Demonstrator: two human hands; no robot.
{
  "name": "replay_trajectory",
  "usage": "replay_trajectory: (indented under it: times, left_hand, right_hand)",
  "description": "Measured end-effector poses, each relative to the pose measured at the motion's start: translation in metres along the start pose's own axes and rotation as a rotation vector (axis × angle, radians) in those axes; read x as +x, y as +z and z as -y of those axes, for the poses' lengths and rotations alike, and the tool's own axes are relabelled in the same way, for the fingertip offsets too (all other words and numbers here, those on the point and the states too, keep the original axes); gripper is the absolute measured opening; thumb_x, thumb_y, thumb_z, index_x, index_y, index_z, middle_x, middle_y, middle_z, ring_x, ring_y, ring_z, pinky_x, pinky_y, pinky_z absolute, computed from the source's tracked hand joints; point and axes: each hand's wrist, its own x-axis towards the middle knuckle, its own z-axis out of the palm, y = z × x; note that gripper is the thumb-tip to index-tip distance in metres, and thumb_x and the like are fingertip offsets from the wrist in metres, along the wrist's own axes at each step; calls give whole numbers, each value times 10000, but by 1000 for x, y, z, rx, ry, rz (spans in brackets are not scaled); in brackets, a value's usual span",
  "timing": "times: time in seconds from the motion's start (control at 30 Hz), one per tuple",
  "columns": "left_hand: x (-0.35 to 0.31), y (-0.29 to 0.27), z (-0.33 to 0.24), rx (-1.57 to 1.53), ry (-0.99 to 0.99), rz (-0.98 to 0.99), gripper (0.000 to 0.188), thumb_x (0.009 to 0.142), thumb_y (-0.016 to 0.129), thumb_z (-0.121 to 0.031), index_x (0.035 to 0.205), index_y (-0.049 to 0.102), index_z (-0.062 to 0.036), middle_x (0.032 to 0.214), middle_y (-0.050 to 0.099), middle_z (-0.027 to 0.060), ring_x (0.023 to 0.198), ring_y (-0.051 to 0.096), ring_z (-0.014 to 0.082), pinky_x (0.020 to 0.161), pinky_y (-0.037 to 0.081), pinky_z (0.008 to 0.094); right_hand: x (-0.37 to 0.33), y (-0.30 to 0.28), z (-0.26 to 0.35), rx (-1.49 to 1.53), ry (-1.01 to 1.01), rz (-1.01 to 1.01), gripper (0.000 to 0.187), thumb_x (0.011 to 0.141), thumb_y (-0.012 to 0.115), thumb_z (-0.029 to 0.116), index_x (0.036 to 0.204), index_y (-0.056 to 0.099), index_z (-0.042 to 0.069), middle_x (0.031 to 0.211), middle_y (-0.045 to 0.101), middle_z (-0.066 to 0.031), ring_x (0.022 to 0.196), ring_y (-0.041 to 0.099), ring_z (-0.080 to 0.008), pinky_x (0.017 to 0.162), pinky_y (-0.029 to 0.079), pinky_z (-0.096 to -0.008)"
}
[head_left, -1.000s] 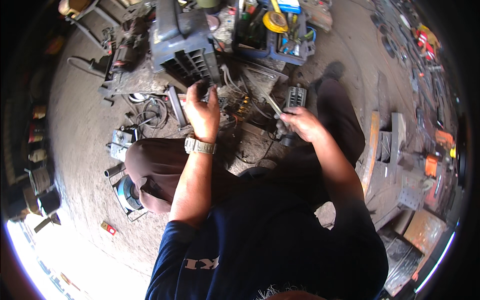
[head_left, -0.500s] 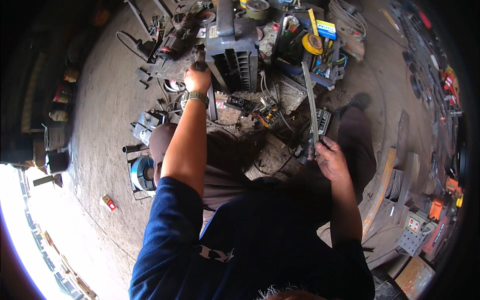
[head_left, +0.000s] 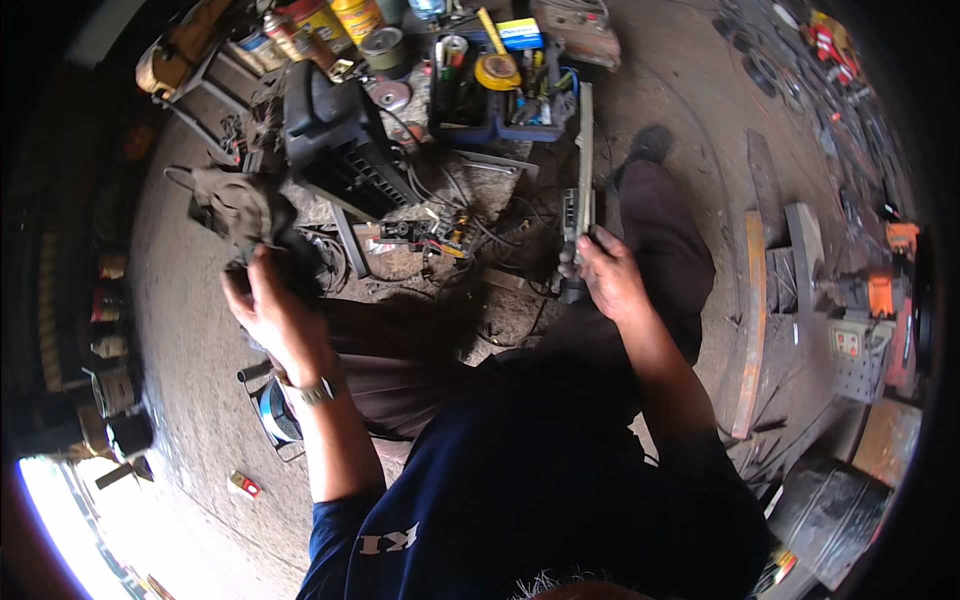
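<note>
My left hand (head_left: 275, 310) is closed on a crumpled, dark grey-brown cloth (head_left: 240, 205), partly blurred, at the left. In my right hand (head_left: 610, 272), a long narrow metal strip (head_left: 586, 140) stands pinched near its lower end, pointing away from me. Behind the strip's lower part shows a small dark slotted part (head_left: 570, 215). Between my hands, a black slotted machine housing (head_left: 340, 140) leans on the work area. In front of it lie loose circuit parts (head_left: 430, 235) and wires.
A toolbox (head_left: 470, 130) beyond the housing holds hand tools and a yellow tape measure (head_left: 497, 71). Several cans (head_left: 355, 18) stand at the far left. A blue reel (head_left: 277, 412) sits by my left leg. Long metal bars (head_left: 752, 320) lie on the floor at right.
My left hand has moved from beside the housing to the near left, now with the cloth. The housing appears turned and tilted. The view has shifted; my right hand still holds the strip.
</note>
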Motion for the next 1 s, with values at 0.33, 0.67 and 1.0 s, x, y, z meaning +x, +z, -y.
replay_trajectory:
  times: [0.33, 0.67, 1.0]
  left_hand:
    - [-141, 179, 110, 489, 311, 714, 451, 1013, 695, -277, 1180, 491, 89, 1128, 707, 308, 1032, 705, 453, 847, 565, 468]
    - [-115, 212, 137, 250, -403, 724, 387, 874, 826, -232, 1042, 685, 87, 915, 764, 138, 812, 697, 168, 755, 562, 339]
    - [-84, 248, 146, -15, -450, 673, 243, 1005, 714, -217, 1018, 683, 24, 851, 737, 64, 690, 677, 118, 620, 558, 284]
  right_hand:
    - [26, 16, -3, -671, -467, -164, 297, 908, 553, 16, 1182, 666, 4, 1041, 751, -190, 1018, 723, -326, 872, 547, -393]
    - [18, 25, 33, -908, -244, -69, 198, 843, 616, 15, 1032, 606, -40, 914, 716, -154, 820, 689, -188, 727, 551, -378]
    - [13, 33, 45, -1127, -265, -168, 461, 981, 660, 317, 1305, 610, -7, 1193, 702, -272, 1118, 671, -449, 968, 537, -490]
